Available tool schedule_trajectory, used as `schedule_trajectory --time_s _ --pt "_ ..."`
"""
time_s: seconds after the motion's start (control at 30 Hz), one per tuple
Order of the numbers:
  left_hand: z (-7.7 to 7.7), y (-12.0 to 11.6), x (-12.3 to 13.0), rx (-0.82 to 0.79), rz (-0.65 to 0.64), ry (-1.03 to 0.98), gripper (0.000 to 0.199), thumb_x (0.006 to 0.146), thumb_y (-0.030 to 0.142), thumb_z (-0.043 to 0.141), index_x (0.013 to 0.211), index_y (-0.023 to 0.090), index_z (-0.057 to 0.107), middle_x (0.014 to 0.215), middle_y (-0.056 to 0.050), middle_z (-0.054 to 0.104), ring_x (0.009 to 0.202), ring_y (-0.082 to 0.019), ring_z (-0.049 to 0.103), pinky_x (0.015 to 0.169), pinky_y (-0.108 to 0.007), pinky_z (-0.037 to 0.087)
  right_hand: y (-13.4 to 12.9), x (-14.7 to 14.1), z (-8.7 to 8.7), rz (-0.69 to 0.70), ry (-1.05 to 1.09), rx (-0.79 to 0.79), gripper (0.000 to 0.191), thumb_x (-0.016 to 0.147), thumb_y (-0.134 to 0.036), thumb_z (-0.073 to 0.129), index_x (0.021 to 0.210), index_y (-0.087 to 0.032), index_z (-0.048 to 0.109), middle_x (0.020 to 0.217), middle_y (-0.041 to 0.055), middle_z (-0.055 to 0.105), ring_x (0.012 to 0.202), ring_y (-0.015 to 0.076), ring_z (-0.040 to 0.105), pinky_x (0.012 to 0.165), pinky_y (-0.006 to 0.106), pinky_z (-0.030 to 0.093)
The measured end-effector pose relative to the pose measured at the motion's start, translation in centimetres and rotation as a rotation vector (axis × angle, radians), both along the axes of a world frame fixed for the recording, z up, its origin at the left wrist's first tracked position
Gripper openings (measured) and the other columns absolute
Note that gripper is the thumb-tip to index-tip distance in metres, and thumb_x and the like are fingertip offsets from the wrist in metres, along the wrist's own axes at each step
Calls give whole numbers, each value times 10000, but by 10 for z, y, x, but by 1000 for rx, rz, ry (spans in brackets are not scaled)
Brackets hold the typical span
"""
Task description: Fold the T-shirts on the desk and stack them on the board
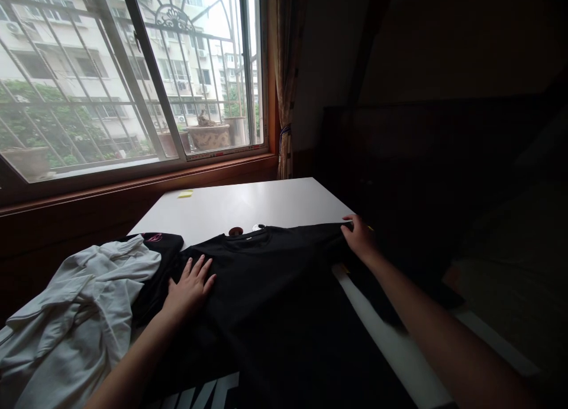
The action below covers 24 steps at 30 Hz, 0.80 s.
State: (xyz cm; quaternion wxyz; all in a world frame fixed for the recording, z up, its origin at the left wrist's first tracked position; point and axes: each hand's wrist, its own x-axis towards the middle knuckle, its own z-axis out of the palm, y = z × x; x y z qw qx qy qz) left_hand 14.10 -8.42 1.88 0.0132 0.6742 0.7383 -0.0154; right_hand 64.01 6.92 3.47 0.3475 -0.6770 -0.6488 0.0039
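A black T-shirt point(275, 290) lies spread over a white table point(248, 202), its collar toward the window and pale block lettering near the bottom of the view. My left hand point(190, 283) rests flat on its left shoulder area, fingers spread. At the shirt's right sleeve end, my right hand point(357, 234) has its thumb and fingers at the cloth edge, pinching it.
Left of the shirt lies a crumpled white garment point(89, 302), partly over a black cloth point(171, 243) with a pink mark. Two small round items sit beyond the collar, and a yellow slip point(185, 193) near the far edge. A window point(199, 71) and curtain point(288, 71) stand behind.
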Motion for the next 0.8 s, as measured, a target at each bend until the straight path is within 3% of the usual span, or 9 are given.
schedule_trajectory --time_s 0.13,0.23,0.33,0.4,0.57,0.67,0.8 --pt "0 -2 7 -4 -23 7 580 1041 521 264 1590 338 247 1688 -6 119 1550 -361 79 1051 -780 303 -6 17 -2 -54 -83 -88 241 808 -201 555 1026 -209 655 982 99 695 951 286 644 851 387 497" --pt "5 -1 12 1 -38 42 591 1029 526 321 1575 299 317 1675 -42 196 1535 -379 152 1078 -753 295 -16 18 -3 -103 -147 -101 205 780 -181 585 957 -199 687 1053 131 662 1022 326 599 895 437 471" --pt "10 7 19 58 -97 102 596 1014 482 404 1533 191 419 1645 -110 284 1522 -378 207 1166 -691 188 -25 1 0 -80 -275 -4 251 829 -189 564 1037 -171 703 1268 184 569 1173 375 509 961 476 443" --pt "10 16 25 99 -138 106 611 1007 467 431 1523 140 430 1641 -137 285 1530 -355 193 1210 -615 145 -29 -19 2 21 -364 47 271 877 -199 532 1084 -177 706 1303 164 561 1205 346 500 1001 438 435" --pt "-3 38 38 98 -84 62 677 1035 524 324 1557 95 349 1644 -164 255 1530 -323 208 1214 -539 215 -28 -65 -8 275 -462 -143 360 976 -315 459 1263 -225 657 1405 98 569 1305 274 486 1123 386 359" --pt "-9 44 34 102 -44 43 687 1043 539 271 1579 109 299 1661 -144 205 1544 -302 162 1225 -542 182 -21 -69 -22 271 -469 -243 458 994 -448 439 1372 -248 603 1505 82 507 1383 299 432 1143 441 337" --pt "-8 43 21 97 -39 23 669 1036 567 284 1585 184 306 1669 -94 198 1549 -285 140 1235 -533 154 -10 -51 -32 244 -466 -302 503 1000 -510 416 1444 -302 527 1580 33 425 1431 307 371 1164 474 301"
